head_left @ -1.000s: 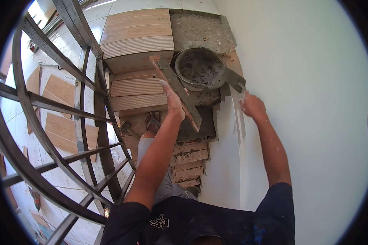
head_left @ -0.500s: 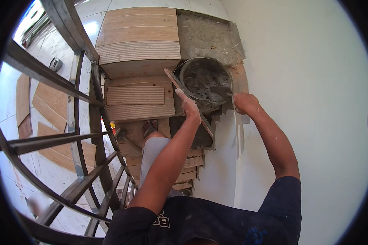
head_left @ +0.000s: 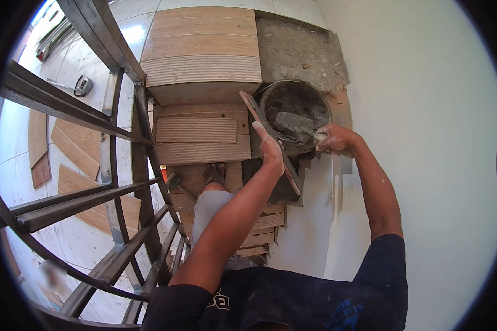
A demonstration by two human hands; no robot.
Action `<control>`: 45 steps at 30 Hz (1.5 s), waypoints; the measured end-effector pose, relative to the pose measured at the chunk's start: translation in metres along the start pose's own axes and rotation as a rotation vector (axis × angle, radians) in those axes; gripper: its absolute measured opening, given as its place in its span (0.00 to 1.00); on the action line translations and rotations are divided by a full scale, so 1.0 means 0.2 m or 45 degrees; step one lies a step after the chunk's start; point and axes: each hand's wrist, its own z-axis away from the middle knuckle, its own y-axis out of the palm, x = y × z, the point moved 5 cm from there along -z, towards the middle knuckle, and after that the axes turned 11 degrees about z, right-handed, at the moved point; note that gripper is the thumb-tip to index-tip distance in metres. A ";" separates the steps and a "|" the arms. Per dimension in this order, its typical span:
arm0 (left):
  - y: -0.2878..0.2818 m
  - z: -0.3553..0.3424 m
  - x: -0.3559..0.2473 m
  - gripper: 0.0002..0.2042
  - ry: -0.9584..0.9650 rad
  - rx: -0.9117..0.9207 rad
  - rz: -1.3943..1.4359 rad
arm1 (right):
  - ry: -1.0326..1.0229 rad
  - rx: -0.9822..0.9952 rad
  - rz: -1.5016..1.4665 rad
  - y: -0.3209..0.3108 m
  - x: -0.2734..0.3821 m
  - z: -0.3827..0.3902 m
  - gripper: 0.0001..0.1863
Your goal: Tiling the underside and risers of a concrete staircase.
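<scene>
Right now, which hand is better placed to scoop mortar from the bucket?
Right. The right hand already holds the trowel, whose blade lies inside the bucket on the mortar. The left hand is occupied on the board beside the bucket.

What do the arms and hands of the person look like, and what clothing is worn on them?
Both forearms are bare, without gloves, watch or rings visible. The left hand and the right hand carry pale dust and splashes, with specks along the right forearm. A dark short-sleeved shirt with pale print covers the shoulders.
</scene>
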 end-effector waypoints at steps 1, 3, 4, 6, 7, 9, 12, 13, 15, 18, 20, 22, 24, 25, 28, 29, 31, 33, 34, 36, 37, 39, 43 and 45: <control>-0.01 -0.01 -0.01 0.54 0.010 -0.002 0.001 | -0.035 -0.010 -0.030 0.01 -0.01 0.01 0.08; -0.03 0.00 -0.01 0.51 -0.109 0.100 -0.031 | -0.086 -0.069 -0.059 0.03 -0.04 0.02 0.08; -0.04 0.01 -0.04 0.50 -0.074 0.120 -0.036 | -0.089 -0.083 -0.075 0.06 -0.06 0.04 0.08; -0.03 0.06 -0.08 0.48 -0.082 0.313 0.070 | -0.084 -0.236 -0.225 0.12 -0.11 0.10 0.12; -0.03 0.09 -0.10 0.48 -0.076 0.320 0.060 | -0.112 -0.245 -0.257 0.16 -0.13 0.13 0.12; -0.01 0.16 -0.12 0.49 -0.198 0.478 0.119 | -0.121 -0.460 -0.553 0.24 -0.17 0.22 0.17; 0.05 0.28 -0.14 0.50 -0.263 0.674 0.145 | -0.211 -0.724 -0.561 0.36 -0.18 0.32 0.21; 0.06 0.31 -0.14 0.50 -0.254 0.730 0.147 | -0.225 -0.890 -0.506 0.37 -0.18 0.36 0.22; 0.09 0.40 -0.10 0.49 -0.413 0.925 0.109 | -0.365 -1.164 -0.331 0.37 -0.17 0.42 0.23; 0.08 0.50 -0.04 0.51 -0.607 1.124 0.020 | -0.673 -1.583 0.099 0.39 -0.14 0.51 0.20; 0.06 0.52 -0.01 0.51 -0.589 1.046 -0.033 | -0.698 -1.704 0.236 0.45 -0.17 0.49 0.21; 0.05 0.54 -0.01 0.50 -0.564 0.991 -0.086 | -0.710 -1.822 0.362 0.53 -0.22 0.40 0.22; 0.03 0.59 0.00 0.50 -0.546 0.956 -0.164 | -0.558 -1.759 0.301 0.63 -0.35 0.24 0.26; 0.03 0.61 0.01 0.50 -0.535 0.953 -0.167 | -0.552 -1.753 0.322 0.67 -0.42 0.15 0.26; 0.00 0.65 0.04 0.50 -0.468 0.874 -0.239 | -0.521 -1.655 0.207 0.78 -0.64 -0.14 0.27; -0.01 0.66 0.05 0.51 -0.393 0.871 -0.263 | -0.449 -1.665 0.234 0.80 -0.69 -0.22 0.27; -0.03 0.63 0.07 0.52 -0.316 0.867 -0.286 | -0.379 -1.675 0.262 0.83 -0.75 -0.32 0.28; -0.03 0.59 0.07 0.53 -0.149 0.992 -0.353 | -0.336 -1.652 -0.008 0.80 -0.77 -0.35 0.26; -0.03 0.55 0.07 0.53 -0.138 0.964 -0.380 | -0.429 -1.720 -0.015 0.78 -0.72 -0.32 0.26; -0.06 0.48 0.06 0.52 0.034 0.742 -0.664 | -0.350 -1.967 0.515 0.75 -0.61 -0.13 0.22; -0.06 0.48 0.05 0.52 0.072 0.740 -0.693 | -0.411 -2.040 0.561 0.73 -0.56 -0.02 0.21; -0.06 0.47 0.01 0.53 0.153 0.601 -0.713 | -0.037 -1.672 0.323 0.63 -0.52 0.04 0.15; -0.01 0.56 -0.05 0.53 0.329 0.647 -0.593 | -0.311 -1.589 -0.147 0.45 -0.41 0.35 0.12; 0.04 0.57 -0.09 0.53 0.367 0.694 -0.618 | -0.237 -1.441 -0.428 0.32 -0.38 0.46 0.12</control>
